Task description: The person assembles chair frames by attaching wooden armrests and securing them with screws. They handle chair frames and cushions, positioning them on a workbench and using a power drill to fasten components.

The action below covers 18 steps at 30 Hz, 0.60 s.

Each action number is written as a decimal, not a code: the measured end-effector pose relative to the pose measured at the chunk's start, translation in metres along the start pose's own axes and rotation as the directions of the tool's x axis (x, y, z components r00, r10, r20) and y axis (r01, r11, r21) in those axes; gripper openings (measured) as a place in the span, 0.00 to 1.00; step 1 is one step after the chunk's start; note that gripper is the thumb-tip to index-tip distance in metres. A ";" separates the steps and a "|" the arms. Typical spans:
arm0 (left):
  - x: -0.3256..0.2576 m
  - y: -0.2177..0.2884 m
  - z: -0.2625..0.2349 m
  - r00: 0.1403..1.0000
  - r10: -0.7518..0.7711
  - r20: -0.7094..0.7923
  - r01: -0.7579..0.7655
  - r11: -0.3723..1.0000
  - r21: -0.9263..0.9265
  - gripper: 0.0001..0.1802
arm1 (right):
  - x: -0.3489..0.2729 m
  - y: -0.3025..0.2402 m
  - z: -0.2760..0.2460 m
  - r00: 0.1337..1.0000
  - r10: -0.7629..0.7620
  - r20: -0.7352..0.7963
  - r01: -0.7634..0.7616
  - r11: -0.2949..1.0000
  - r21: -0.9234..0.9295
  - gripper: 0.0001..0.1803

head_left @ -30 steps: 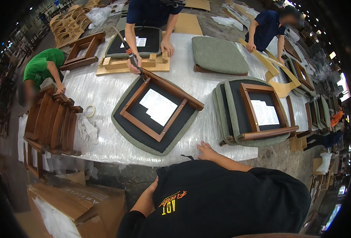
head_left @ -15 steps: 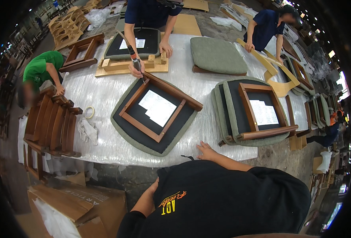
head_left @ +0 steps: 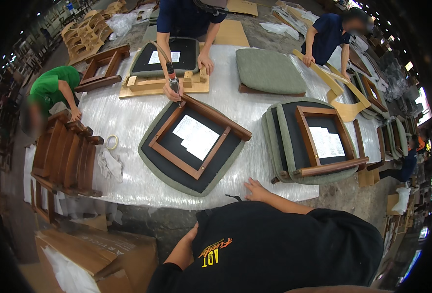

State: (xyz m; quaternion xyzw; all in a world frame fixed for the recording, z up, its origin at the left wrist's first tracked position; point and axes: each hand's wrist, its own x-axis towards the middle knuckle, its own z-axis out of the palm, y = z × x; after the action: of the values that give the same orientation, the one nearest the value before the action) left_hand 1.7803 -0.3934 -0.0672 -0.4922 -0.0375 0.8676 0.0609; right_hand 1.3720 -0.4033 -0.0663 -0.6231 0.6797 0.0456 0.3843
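While the plastic-covered table (head_left: 128,117) spreads wide, an upturned seat cushion (head_left: 192,146) with a brown wooden frame lies at its near middle. The right hand (head_left: 256,189) rests open, fingers spread, on the table edge just beside that cushion. The left hand (head_left: 192,233) is tucked against the black shirt; its grip cannot be told. A tape roll (head_left: 111,142) lies left.

Glossy plastic wrap over the tabletop (head_left: 128,117); smooth brown wood seat frame (head_left: 196,134); matt green cloth cushion (head_left: 177,178); white paper label (head_left: 195,137).
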 end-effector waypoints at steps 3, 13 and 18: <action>0.001 0.001 0.001 1.000 -0.001 0.003 0.001 1.000 -0.003 0.39 | 0.001 0.001 0.001 1.000 -0.003 0.004 0.003 1.000 -0.014 0.47; 0.002 0.003 0.001 1.000 -0.006 0.001 0.006 1.000 -0.012 0.39 | 0.001 0.002 0.003 1.000 -0.006 -0.001 0.006 1.000 0.018 0.48; 0.004 0.003 0.001 1.000 -0.004 -0.005 0.004 1.000 -0.019 0.39 | 0.000 0.001 0.000 1.000 -0.004 0.009 0.004 1.000 0.005 0.48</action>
State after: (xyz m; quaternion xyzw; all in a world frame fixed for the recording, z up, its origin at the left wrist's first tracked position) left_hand 1.7772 -0.3962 -0.0703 -0.4951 -0.0467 0.8657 0.0580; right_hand 1.3712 -0.4029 -0.0672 -0.6233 0.6769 0.0460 0.3889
